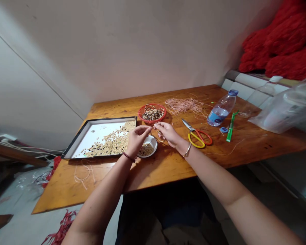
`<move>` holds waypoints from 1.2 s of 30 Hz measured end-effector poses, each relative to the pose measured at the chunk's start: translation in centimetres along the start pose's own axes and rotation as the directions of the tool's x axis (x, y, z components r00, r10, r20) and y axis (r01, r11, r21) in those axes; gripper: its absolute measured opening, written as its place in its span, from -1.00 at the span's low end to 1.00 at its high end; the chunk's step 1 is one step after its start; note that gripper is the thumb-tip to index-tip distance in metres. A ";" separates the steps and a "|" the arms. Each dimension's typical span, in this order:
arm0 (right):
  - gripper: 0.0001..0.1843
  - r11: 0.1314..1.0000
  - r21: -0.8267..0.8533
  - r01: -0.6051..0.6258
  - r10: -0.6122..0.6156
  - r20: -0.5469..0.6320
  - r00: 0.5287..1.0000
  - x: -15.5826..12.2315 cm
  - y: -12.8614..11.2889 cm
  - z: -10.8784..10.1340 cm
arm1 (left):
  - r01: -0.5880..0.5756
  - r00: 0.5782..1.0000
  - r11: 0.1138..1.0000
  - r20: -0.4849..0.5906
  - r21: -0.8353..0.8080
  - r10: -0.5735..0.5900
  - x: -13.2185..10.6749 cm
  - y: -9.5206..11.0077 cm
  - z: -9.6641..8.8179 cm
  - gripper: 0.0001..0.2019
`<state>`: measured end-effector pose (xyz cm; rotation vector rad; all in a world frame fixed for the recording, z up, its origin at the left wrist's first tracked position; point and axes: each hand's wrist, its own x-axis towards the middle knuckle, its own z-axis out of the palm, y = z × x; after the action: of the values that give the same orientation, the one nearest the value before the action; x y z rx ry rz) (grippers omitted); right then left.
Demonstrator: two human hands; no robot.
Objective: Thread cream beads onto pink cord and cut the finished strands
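My left hand (139, 136) is closed in a pinch, its fingertips meeting those of my right hand over the table. A thin pinkish cord shows between the fingertips, though its exact path is too small to follow. My right hand (168, 133) is closed too, and a short string of beads (159, 139) hangs under its fingers. Below the hands stands a white bowl (155, 145) with small tan beads in it, partly covered by my left hand. Just behind them, a red basket (139, 115) holds dark and tan bead strings.
A black-rimmed tray (88, 131) of loose tan and dark beads lies at left. Scissors (197, 134), a water bottle (220, 110) and a green tube (231, 127) are at right. Pink cord (182, 105) lies piled behind; loose cord (83, 173) lies near the front edge.
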<state>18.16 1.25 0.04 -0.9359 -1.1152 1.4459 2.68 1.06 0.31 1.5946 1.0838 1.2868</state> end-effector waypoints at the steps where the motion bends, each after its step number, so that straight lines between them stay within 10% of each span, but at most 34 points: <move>1: -0.68 1.000 0.005 -0.002 0.002 -0.007 1.000 0.0 0.0 0.0 | 0.033 0.999 0.999 -0.012 -0.016 -0.033 0.0 0.1 0.0 -0.67; 36: -0.65 0.942 -0.180 0.284 -0.308 -0.124 0.943 1.8 1.4 -1.0 | -0.123 0.987 0.989 -0.117 -0.082 0.113 0.4 -0.6 0.0 -0.73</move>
<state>18.46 3.14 -1.50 -0.9261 -1.2147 1.0354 2.69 1.62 -0.12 1.5551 0.9972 1.4979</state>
